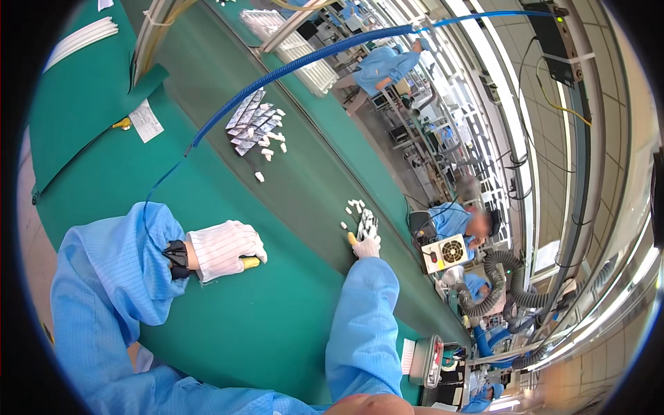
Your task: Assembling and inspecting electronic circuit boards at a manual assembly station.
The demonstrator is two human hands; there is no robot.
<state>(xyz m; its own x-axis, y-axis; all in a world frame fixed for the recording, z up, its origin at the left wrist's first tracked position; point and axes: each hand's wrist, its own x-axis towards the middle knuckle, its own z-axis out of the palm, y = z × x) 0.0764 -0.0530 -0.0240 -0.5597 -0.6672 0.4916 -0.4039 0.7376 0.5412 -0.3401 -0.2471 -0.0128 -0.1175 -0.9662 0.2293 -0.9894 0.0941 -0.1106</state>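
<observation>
2 gloved hands, sleeves blue. Left hand (pixel 227 250) rests palm down on the green table (pixel 263 315), well apart from the strips; fingers curled and close together, yellow-tipped thumb just beside them. Cannot tell if anything lies underneath.

Right hand (pixel 365 246) reaches over the dark green belt (pixel 311 190), touching 1 small bundle of patterned strips (pixel 368 223). Yellow-tipped thumb spread out to the left; other fingers over the bundle, but cannot tell whether they are clamped on it. Strip count there too blurred. About 6 small white pieces near it, toward the belt's middle.

Farther left along the belt: 1 larger pile of similar strips (pixel 254 124), overlapping and fanned, at least 6, with roughly 10 white pieces along its near and right sides. 1 more white piece (pixel 259 177) lies nearest the table.

Also: 1 black wristband (pixel 177 259) on the left wrist; 1 blue coiled hose (pixel 297 66) arching overhead; 1 paper slip (pixel 146 121); 1 fan box (pixel 445 253). Beyond, at least 3 other people in blue.
</observation>
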